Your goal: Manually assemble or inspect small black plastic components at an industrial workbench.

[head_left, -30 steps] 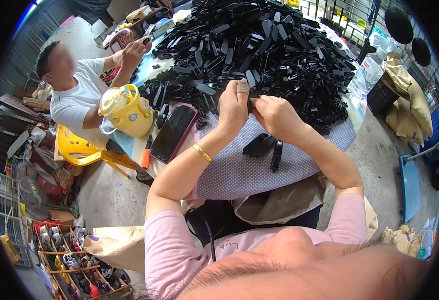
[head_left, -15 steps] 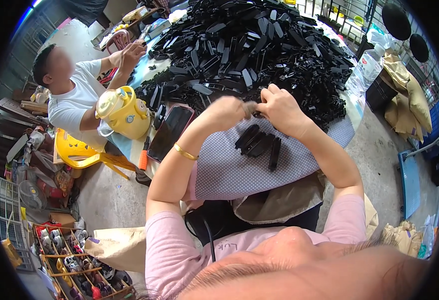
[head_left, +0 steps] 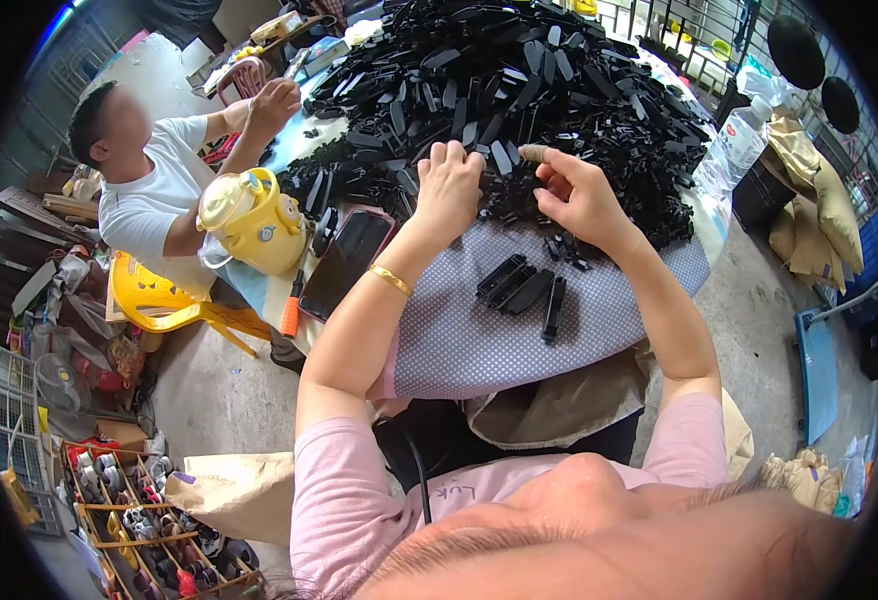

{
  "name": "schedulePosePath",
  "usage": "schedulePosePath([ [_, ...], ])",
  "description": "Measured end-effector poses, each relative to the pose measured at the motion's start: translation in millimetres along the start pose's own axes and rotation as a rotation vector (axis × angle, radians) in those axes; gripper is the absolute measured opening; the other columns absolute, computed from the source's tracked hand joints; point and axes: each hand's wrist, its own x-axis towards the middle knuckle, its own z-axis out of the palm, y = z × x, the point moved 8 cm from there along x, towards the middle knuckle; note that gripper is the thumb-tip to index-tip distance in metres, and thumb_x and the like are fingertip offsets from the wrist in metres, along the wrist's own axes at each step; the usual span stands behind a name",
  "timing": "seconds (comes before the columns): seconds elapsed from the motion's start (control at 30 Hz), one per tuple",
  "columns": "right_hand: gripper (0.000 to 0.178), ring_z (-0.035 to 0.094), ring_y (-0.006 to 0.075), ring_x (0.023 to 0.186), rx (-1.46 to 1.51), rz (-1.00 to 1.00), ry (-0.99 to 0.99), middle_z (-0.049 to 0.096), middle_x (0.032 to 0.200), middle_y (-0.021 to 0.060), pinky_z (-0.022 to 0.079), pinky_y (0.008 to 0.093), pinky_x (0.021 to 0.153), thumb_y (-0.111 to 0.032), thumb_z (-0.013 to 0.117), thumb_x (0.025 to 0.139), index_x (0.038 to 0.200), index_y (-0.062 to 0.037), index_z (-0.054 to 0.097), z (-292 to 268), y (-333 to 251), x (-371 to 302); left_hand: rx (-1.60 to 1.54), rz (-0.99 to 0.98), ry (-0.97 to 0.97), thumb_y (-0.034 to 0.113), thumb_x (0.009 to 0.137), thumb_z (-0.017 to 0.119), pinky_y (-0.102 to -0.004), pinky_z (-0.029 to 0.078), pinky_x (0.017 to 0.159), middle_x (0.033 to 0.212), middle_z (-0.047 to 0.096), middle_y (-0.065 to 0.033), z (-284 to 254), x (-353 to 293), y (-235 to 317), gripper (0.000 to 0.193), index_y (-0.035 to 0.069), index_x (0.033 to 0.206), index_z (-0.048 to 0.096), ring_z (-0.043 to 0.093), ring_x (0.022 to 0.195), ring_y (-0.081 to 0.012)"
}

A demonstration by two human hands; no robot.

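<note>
My left hand (head_left: 449, 190) is at the near edge of a big heap of black plastic pieces (head_left: 479, 90). Its fingers are curled, and their tips and anything in them are hidden. To the right, my right hand (head_left: 584, 200) hovers over small black parts (head_left: 564, 250), thumb and fingers apart, nothing seen between them. A tan wrap (head_left: 534, 153) covers one of its fingertips. Between my forearms, several long black plastic pieces (head_left: 529, 290) lie side by side on the dotted cloth (head_left: 449, 345).
Left of my forearm are a dark-screened phone (head_left: 347, 262), an orange-handled tool (head_left: 292, 308) and a yellow jug (head_left: 254, 225). A co-worker in a white shirt (head_left: 154, 195) sits at the left. A clear plastic bottle (head_left: 744, 130) stands at the right edge.
My hands, together before, have moved apart. The left has gone forward to the heap; the right has opened. Loose small black parts now show on the cloth near my right hand.
</note>
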Motion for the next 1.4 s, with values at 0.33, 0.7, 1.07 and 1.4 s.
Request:
schedulePosePath([
  [0.33,0.031,0.059,0.0064,0.088,0.312,0.134,-0.047,0.060,0.096,0.0031,0.049,0.0204,0.074,-0.001,0.058,0.084,0.115,-0.0002,0.056,8.5,17.0,-0.7,-0.070,0.086,0.131,0.004,0.060,0.069,-0.0426,0.035,0.090,0.103,0.052,-0.0075,-14.2,-7.8,5.4,0.035,0.007,0.093,0.056,0.044,0.108,-0.0277],
  [0.7,0.027,0.059,0.0102,0.077,0.419,0.062,-0.012,0.061,0.089,0.0058,0.050,0.0230,0.076,-0.006,0.061,0.085,0.111,0.0014,0.058,14.2,0.7,-3.4,-1.011,-0.229,0.069,0.004,0.079,0.055,-0.0293,0.047,0.074,0.087,0.058,-0.0103,-13.7,-14.8,14.4,0.033,-0.001,0.110,0.047,0.057,0.082,-0.0173],
  [1.07,0.020,0.063,0.0157,0.070,0.197,-0.055,0.049,0.061,0.076,0.0092,0.052,0.0260,0.060,-0.006,0.064,0.081,0.098,0.0034,0.063,5.9,-11.0,-3.6,-2.069,-0.589,-0.194,0.007,0.095,0.040,-0.0366,0.054,0.081,0.100,0.058,-0.0103,24.6,-25.3,23.0,0.024,-0.003,0.114,0.049,0.060,0.089,-0.0201],
  [1.4,0.016,0.056,0.0160,0.064,-0.042,-0.211,0.088,0.058,0.078,0.0095,0.046,0.0258,0.058,-0.007,0.062,0.081,0.093,0.0042,0.062,4.6,-24.5,-6.6,-1.764,-0.509,-0.078,0.012,0.091,0.050,-0.0289,0.054,0.077,0.095,0.059,-0.0078,11.0,-22.6,17.3,0.024,-0.005,0.108,0.052,0.061,0.084,-0.0147],
])
